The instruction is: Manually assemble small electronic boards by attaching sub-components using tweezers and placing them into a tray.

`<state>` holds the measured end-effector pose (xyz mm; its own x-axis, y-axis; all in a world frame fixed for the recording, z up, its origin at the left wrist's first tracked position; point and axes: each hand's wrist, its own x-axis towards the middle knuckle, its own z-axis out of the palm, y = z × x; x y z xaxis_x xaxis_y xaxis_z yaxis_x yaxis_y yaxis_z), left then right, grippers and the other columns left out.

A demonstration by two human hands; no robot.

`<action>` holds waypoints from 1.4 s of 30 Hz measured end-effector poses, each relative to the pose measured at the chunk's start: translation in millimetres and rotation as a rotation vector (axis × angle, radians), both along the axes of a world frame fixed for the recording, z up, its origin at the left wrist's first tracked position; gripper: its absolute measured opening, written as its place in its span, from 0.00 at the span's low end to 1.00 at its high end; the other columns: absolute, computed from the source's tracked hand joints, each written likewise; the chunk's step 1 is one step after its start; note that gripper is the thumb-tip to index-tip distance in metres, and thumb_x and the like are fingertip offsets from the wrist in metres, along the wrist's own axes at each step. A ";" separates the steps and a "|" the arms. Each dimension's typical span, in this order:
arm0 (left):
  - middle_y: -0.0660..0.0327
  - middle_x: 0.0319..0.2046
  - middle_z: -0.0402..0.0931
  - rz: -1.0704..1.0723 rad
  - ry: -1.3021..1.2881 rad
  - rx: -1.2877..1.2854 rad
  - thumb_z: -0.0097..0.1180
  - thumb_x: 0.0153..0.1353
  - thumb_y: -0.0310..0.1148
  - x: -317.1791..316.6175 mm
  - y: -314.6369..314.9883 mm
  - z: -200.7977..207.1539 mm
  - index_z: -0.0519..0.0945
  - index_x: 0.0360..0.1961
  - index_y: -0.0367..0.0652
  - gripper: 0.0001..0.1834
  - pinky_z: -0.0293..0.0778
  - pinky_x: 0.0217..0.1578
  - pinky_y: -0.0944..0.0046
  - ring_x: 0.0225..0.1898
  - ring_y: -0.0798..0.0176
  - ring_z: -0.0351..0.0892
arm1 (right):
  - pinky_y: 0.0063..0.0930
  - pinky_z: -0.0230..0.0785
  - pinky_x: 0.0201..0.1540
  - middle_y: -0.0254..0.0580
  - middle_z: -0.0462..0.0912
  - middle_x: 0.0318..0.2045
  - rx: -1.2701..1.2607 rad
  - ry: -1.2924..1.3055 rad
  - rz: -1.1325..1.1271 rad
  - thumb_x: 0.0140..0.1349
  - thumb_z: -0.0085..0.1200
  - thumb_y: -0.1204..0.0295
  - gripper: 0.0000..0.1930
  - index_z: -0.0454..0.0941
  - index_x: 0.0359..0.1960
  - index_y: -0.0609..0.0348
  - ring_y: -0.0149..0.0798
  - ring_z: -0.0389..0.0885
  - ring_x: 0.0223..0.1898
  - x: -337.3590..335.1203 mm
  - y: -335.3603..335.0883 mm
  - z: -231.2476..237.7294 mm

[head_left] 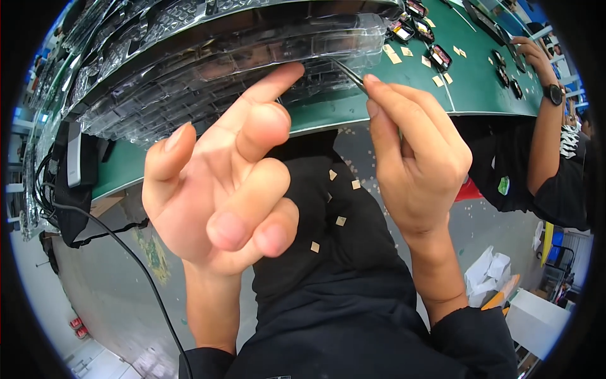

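Observation:
My left hand [218, 183] is raised palm up in front of the tray stack, fingers apart and partly curled. Its index finger reaches to the lower edge of the clear plastic trays [252, 52], and I see nothing held in it. My right hand [420, 161] pinches a pair of dark metal tweezers [351, 75] between thumb and forefinger. The tweezers' tips point up and left toward the right end of the trays. Whether anything sits between the tips is too small to tell.
Small black parts [440, 57] and beige paper squares [392, 54] lie scattered on the green table [353, 108]. More squares [341, 221] rest on my dark trousers. At right, a co-worker's hand [534, 58] is over the table. A black cable [129, 249] hangs at left.

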<state>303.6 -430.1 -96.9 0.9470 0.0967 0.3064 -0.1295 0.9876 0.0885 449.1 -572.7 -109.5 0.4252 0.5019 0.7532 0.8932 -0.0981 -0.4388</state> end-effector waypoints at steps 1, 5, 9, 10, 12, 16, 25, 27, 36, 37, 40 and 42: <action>0.58 0.60 0.73 -0.001 -0.001 0.002 0.44 0.73 0.32 0.3 -1.2 0.6 0.17 0.74 0.43 0.49 0.82 0.35 0.58 0.30 0.60 0.79 | 0.30 0.77 0.31 0.47 0.84 0.33 0.002 -0.001 -0.001 0.52 0.62 0.88 0.13 0.85 0.41 0.67 0.44 0.84 0.29 0.0 0.0 0.6; 0.58 0.60 0.72 0.055 -0.033 -0.057 0.44 0.73 0.31 2.4 -5.0 1.9 0.17 0.74 0.42 0.49 0.83 0.36 0.59 0.30 0.62 0.79 | 0.24 0.72 0.28 0.45 0.85 0.33 -0.005 -0.021 -0.004 0.56 0.62 0.87 0.12 0.86 0.42 0.66 0.34 0.80 0.26 0.6 -1.4 0.9; 0.58 0.59 0.73 0.026 -0.048 -0.058 0.43 0.73 0.30 -2.8 -3.8 0.6 0.18 0.74 0.42 0.48 0.84 0.38 0.58 0.30 0.63 0.79 | 0.30 0.76 0.31 0.46 0.84 0.32 -0.003 -0.029 -0.009 0.52 0.64 0.87 0.13 0.85 0.41 0.67 0.44 0.84 0.29 -0.8 -0.6 0.6; 0.58 0.59 0.73 0.026 -0.048 -0.060 0.43 0.73 0.30 -2.5 -2.4 -0.1 0.18 0.74 0.42 0.48 0.84 0.38 0.58 0.30 0.63 0.79 | 0.30 0.76 0.31 0.46 0.84 0.32 -0.005 -0.030 -0.009 0.52 0.64 0.87 0.13 0.85 0.41 0.67 0.44 0.84 0.29 -0.5 0.6 -0.4; 0.58 0.58 0.74 0.002 -0.048 -0.063 0.44 0.72 0.29 -0.5 -0.8 2.4 0.20 0.75 0.42 0.48 0.84 0.38 0.56 0.30 0.61 0.79 | 0.30 0.76 0.31 0.46 0.84 0.32 0.011 -0.036 -0.006 0.52 0.64 0.87 0.13 0.85 0.41 0.67 0.43 0.84 0.29 0.4 1.0 -0.1; 0.57 0.56 0.76 -0.027 -0.108 -0.019 0.44 0.72 0.29 -0.7 6.3 7.2 0.20 0.75 0.42 0.48 0.84 0.38 0.54 0.30 0.59 0.79 | 0.17 0.66 0.25 0.43 0.86 0.34 -0.018 -0.035 -0.016 0.58 0.62 0.86 0.12 0.86 0.44 0.65 0.25 0.76 0.23 -2.8 -1.9 3.7; 0.56 0.55 0.76 -0.051 -0.138 -0.007 0.46 0.72 0.29 0.8 7.6 7.5 0.19 0.74 0.41 0.49 0.84 0.37 0.53 0.31 0.58 0.80 | 0.16 0.61 0.23 0.40 0.85 0.34 0.084 -0.108 -0.019 0.58 0.62 0.86 0.12 0.86 0.44 0.65 0.22 0.70 0.21 5.3 4.4 6.3; 0.56 0.55 0.76 -0.032 -0.082 0.000 0.47 0.72 0.28 -3.5 6.1 5.6 0.18 0.74 0.41 0.51 0.83 0.38 0.54 0.32 0.58 0.80 | 0.17 0.60 0.22 0.40 0.85 0.34 0.032 -0.060 -0.044 0.58 0.61 0.86 0.12 0.86 0.44 0.65 0.22 0.69 0.20 3.8 5.6 8.0; 0.57 0.57 0.76 -0.029 -0.112 0.064 0.46 0.73 0.29 -3.8 7.2 8.4 0.17 0.74 0.44 0.49 0.84 0.39 0.53 0.32 0.58 0.80 | 0.18 0.59 0.22 0.40 0.85 0.34 0.034 -0.081 -0.045 0.58 0.61 0.86 0.12 0.86 0.43 0.65 0.23 0.68 0.20 3.9 4.8 8.2; 0.57 0.57 0.76 -0.029 -0.113 0.065 0.46 0.73 0.29 -3.9 6.8 9.7 0.17 0.74 0.44 0.49 0.84 0.39 0.53 0.32 0.58 0.80 | 0.18 0.59 0.22 0.40 0.85 0.34 0.035 -0.082 -0.045 0.58 0.61 0.86 0.12 0.86 0.43 0.65 0.23 0.68 0.20 3.5 4.7 8.2; 0.57 0.56 0.76 -0.038 -0.138 -0.071 0.44 0.73 0.29 -8.6 7.4 20.2 0.17 0.74 0.46 0.49 0.84 0.37 0.52 0.30 0.57 0.80 | 0.18 0.58 0.21 0.39 0.85 0.34 0.030 -0.066 -0.041 0.58 0.61 0.86 0.12 0.86 0.43 0.65 0.22 0.68 0.20 0.6 2.9 9.1; 0.57 0.56 0.76 -0.038 -0.153 -0.071 0.44 0.74 0.29 -7.0 7.5 19.5 0.16 0.74 0.47 0.49 0.84 0.37 0.52 0.30 0.57 0.80 | 0.17 0.57 0.21 0.40 0.85 0.34 -0.018 -0.020 -0.037 0.57 0.62 0.86 0.12 0.86 0.43 0.65 0.22 0.67 0.19 -3.5 -1.4 15.8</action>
<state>296.6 -422.6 -77.4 0.8934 0.0885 0.4405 -0.0989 0.9951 0.0007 445.5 -574.1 -93.7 0.4289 0.4994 0.7527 0.8973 -0.1392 -0.4189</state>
